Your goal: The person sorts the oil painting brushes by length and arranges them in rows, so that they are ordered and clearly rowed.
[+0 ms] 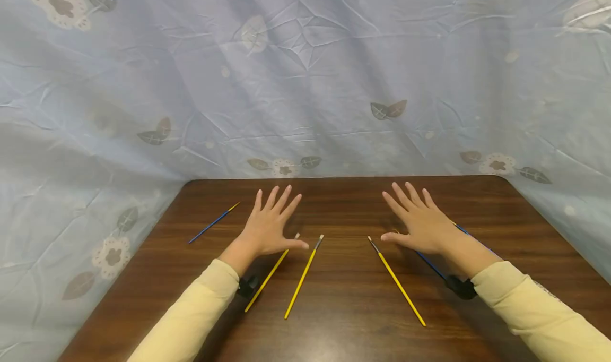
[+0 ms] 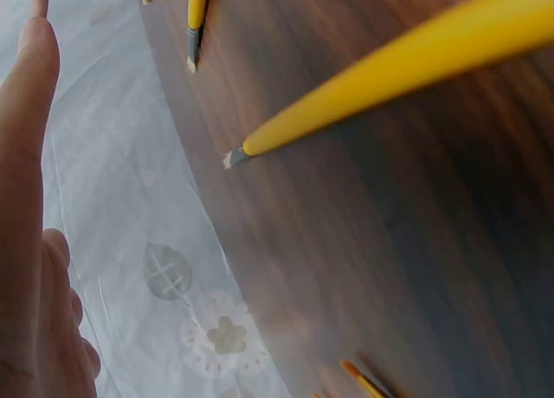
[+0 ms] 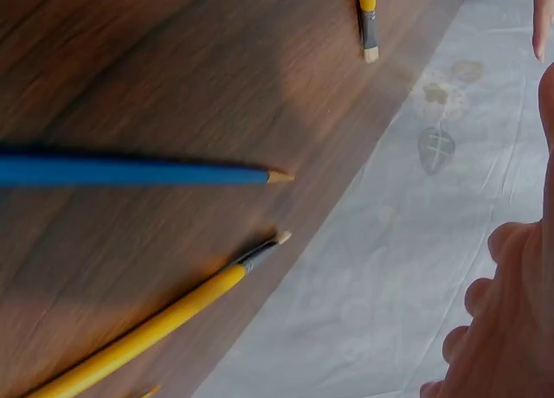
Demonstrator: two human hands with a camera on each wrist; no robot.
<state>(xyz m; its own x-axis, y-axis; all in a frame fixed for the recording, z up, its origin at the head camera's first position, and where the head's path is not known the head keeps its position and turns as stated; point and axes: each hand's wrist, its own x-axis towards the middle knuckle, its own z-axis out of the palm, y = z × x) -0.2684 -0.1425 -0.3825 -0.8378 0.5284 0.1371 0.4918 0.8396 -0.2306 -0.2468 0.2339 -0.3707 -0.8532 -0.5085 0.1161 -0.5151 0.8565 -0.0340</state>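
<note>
My left hand (image 1: 267, 226) is held out over the table with its fingers straight and spread, holding nothing. Below its wrist and thumb lies a yellow paintbrush (image 1: 267, 281), partly covered. Just right of that is a second yellow paintbrush (image 1: 302, 282) with a pale flat tip. The right hand (image 1: 425, 226) mirrors the left, fingers spread and nothing in it. Under it runs a blue paintbrush (image 1: 431, 265), and another blue paintbrush (image 1: 482, 244) passes behind the wrist. A third yellow paintbrush (image 1: 400, 287) slants to the left of the right forearm.
At the table's left lies a thin blue paintbrush (image 1: 212, 226). The dark wood table (image 1: 343, 330) has rounded far corners. Behind it and along both sides hangs a pale floral cloth (image 1: 305, 102). Dark wrist cameras sit below both wrists.
</note>
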